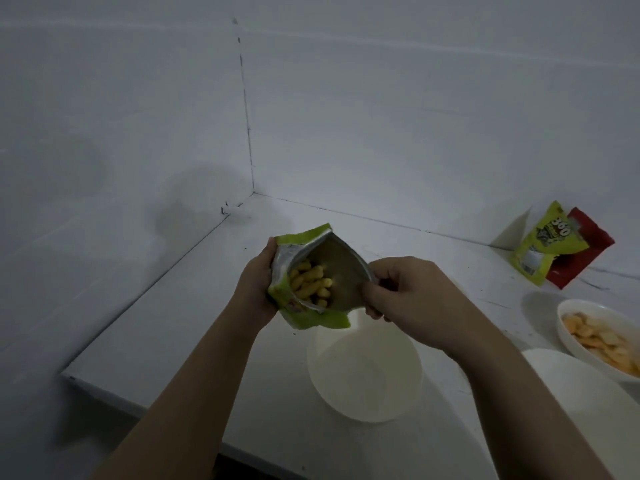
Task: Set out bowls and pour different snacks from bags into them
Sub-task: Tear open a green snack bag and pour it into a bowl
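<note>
A green snack bag [311, 318] is held open above the counter, with yellow puffed snacks [311, 282] showing inside its silver lining. My left hand [256, 289] grips the bag's left side. My right hand [401, 292] pinches the right edge of its mouth. Just below the bag stands an empty white bowl [363, 372]. At the right edge, another white bowl [568, 327] holds pale orange crackers [595, 337]. A third white bowl [568, 375] sits in front of it, partly behind my right forearm.
A yellow-green bag [543, 247] and a red bag [585, 251] lean against the wall at the back right. The white counter [166, 327] runs into a wall corner at the back, and its front-left edge drops off near my left forearm.
</note>
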The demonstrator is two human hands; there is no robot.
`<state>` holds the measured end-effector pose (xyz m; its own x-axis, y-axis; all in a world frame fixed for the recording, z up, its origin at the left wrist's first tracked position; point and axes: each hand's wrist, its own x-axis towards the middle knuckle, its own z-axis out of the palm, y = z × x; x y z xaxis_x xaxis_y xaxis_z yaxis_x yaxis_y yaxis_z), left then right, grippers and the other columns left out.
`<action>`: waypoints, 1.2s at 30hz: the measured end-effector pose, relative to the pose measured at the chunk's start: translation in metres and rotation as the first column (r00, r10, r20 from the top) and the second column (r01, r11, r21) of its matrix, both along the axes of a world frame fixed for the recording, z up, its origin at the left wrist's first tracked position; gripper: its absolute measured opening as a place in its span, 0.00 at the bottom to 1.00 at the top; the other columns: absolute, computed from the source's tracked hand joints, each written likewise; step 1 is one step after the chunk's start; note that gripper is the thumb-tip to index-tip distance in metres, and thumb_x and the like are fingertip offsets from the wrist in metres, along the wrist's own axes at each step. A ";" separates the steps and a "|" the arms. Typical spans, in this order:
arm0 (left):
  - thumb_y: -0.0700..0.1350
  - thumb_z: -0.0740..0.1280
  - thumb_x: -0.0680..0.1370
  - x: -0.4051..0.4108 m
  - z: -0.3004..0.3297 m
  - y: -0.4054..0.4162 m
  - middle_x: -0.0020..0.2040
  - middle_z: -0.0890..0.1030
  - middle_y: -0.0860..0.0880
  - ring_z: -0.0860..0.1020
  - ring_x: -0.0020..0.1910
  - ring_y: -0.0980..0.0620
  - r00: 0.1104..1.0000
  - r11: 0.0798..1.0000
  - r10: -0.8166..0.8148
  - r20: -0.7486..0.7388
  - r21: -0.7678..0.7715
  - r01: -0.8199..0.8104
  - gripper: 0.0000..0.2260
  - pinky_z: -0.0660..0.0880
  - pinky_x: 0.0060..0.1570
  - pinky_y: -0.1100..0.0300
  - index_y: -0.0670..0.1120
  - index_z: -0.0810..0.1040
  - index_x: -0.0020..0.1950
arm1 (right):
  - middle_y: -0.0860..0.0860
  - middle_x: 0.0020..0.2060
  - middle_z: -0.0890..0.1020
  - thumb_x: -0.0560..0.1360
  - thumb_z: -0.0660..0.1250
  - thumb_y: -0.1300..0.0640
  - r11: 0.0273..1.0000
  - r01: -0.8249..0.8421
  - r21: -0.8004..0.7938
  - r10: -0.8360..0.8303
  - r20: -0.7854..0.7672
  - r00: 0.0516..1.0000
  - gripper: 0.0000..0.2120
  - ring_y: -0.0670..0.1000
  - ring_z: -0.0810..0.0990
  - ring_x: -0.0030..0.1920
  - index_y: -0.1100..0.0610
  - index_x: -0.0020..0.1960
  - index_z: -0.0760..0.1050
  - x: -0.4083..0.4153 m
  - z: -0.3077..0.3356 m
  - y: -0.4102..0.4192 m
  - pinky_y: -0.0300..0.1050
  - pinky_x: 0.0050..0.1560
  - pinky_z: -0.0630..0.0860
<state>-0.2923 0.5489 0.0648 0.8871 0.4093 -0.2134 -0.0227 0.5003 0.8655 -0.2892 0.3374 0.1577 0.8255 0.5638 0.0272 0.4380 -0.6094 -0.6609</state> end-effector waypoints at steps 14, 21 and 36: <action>0.53 0.57 0.83 0.022 -0.007 -0.012 0.33 0.77 0.52 0.76 0.34 0.56 0.950 0.886 0.308 0.050 0.350 -0.305 0.19 0.73 0.38 0.61 0.48 0.73 0.36 | 0.39 0.51 0.83 0.81 0.60 0.46 0.854 0.170 0.491 -0.164 -0.055 0.985 0.12 0.36 0.79 0.52 0.42 0.62 0.77 0.007 -0.028 -0.014 0.27 0.45 0.73; 0.56 0.56 0.83 0.025 -0.005 -0.016 0.32 0.71 0.54 0.70 0.33 0.56 0.939 0.760 0.307 0.154 0.554 -0.339 0.19 0.68 0.37 0.59 0.50 0.67 0.34 | 0.40 0.40 0.82 0.82 0.61 0.49 0.844 0.245 0.477 -0.284 0.009 0.959 0.10 0.35 0.78 0.37 0.48 0.55 0.81 0.011 -0.048 -0.018 0.28 0.37 0.70; 0.53 0.57 0.84 0.003 -0.005 -0.015 0.29 0.64 0.54 0.65 0.26 0.61 0.929 0.558 0.318 0.187 0.756 -0.343 0.20 0.62 0.29 0.69 0.49 0.61 0.32 | 0.33 0.30 0.78 0.81 0.63 0.56 0.904 0.247 0.349 -0.278 0.041 0.960 0.06 0.36 0.76 0.34 0.48 0.49 0.78 0.010 -0.088 -0.020 0.32 0.35 0.64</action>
<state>-0.2893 0.5338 0.0600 0.6549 0.6743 0.3412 -0.0747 -0.3915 0.9171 -0.2789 0.3172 0.0701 0.9279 0.2714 0.2556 0.3581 -0.4579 -0.8137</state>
